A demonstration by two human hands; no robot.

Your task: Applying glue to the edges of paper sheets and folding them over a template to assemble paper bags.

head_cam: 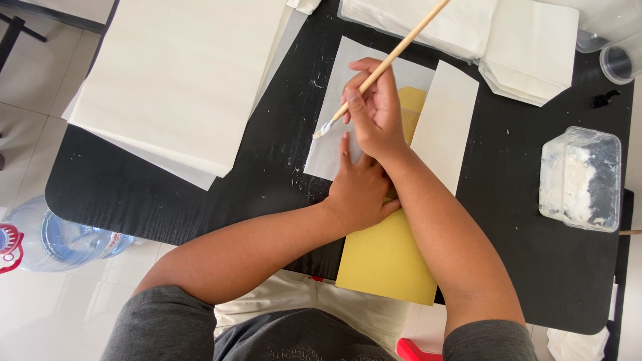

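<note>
My right hand (376, 110) holds a thin wooden brush (388, 63) with its white, paste-covered tip touching a pale sheet (329, 144) on the black table (267, 167). My left hand (359, 190) presses flat on the near edge of that sheet and on a yellow paper piece (386, 259) that hangs over the table's front edge. A folded white strip (447, 120) lies along the yellow piece's right side. My right forearm crosses over the yellow piece.
A large stack of white sheets (180, 73) fills the table's left. More folded white paper (508, 40) lies at the back right. A clear tub of white paste (580, 179) sits right, clear cups (618, 60) behind it. A water jug (47, 237) stands on the floor.
</note>
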